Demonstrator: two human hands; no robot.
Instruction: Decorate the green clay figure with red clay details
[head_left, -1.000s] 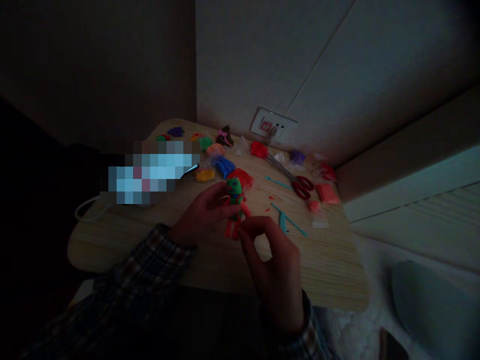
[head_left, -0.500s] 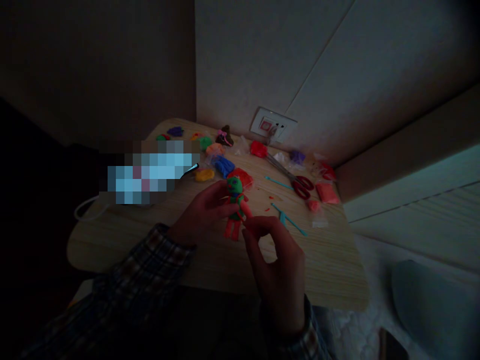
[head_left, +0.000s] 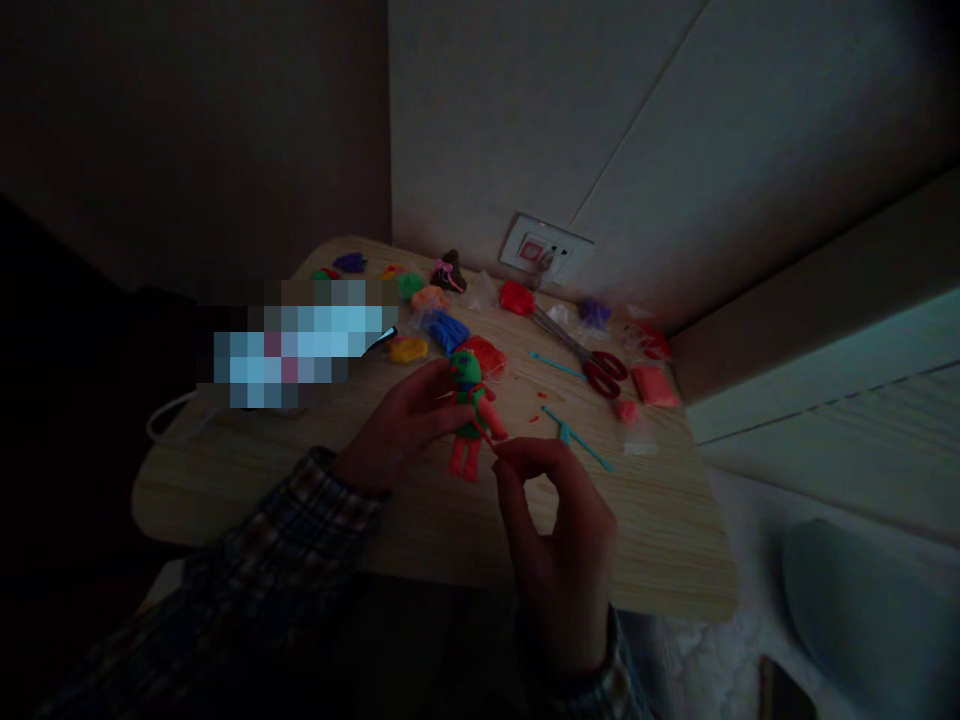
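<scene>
A small clay figure [head_left: 468, 415] with a green head, green top and pinkish-red arms and legs is held upright by my left hand [head_left: 405, 418], whose fingers and thumb close round its left side. My right hand [head_left: 559, 520] pinches the lower end of a thin red clay strip [head_left: 484, 430]. That strip runs from the figure's chest down to my right fingertips. Behind the figure lies a red clay lump [head_left: 484, 355] in a clear bag. Part of the figure's side is hidden by my left fingers.
Red-handled scissors [head_left: 577, 348] lie at the back right near thin turquoise modelling tools [head_left: 577, 438]. Blue clay [head_left: 448, 332], yellow clay [head_left: 409, 350] and other bagged lumps spread across the wooden table [head_left: 645, 540]. A blurred-out bright screen [head_left: 300, 345] stands at left.
My right hand has drawn slightly right and away from the figure, so more of the red strip shows. The figure has turned or tilted a little leftward in my left hand.
</scene>
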